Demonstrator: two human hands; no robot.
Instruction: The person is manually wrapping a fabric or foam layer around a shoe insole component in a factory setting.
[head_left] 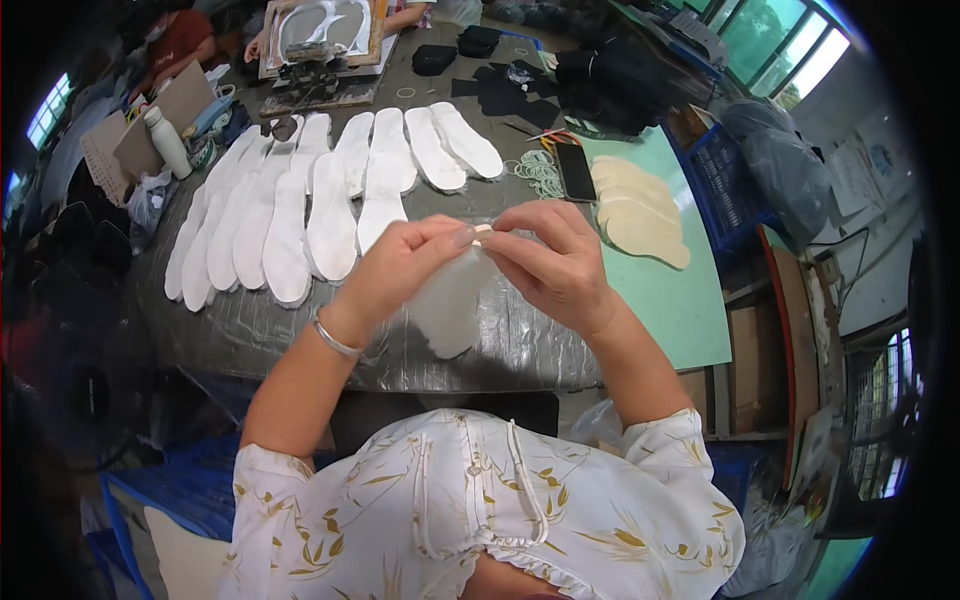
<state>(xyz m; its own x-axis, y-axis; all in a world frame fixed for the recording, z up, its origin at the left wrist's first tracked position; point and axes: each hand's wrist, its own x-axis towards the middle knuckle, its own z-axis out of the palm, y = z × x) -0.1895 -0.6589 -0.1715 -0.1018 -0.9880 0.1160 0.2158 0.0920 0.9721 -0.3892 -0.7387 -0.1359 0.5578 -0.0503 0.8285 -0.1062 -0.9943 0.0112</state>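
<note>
My left hand (410, 262) and my right hand (553, 262) meet above the table, thumbs and fingers pinched together. A small cream-coloured edge (482, 236) shows between the fingertips. It looks like the upper end of the pale grey-white insole (447, 312) that extends below them toward me. The insole is slightly blurred, and its top is partly hidden by my fingers. Left of my hands, white insoles (330, 225) lie side by side in overlapping rows. Cream insoles (640, 205) are fanned in a stack beyond my right hand.
A black phone (575, 172) and pale green rubber bands (538, 176) lie near the green sheet (700, 310). Black fabric pieces (505, 92) and a framed press-like device (322, 45) sit farther back. A white bottle (167, 143) stands left. Another person (180, 45) is across the table.
</note>
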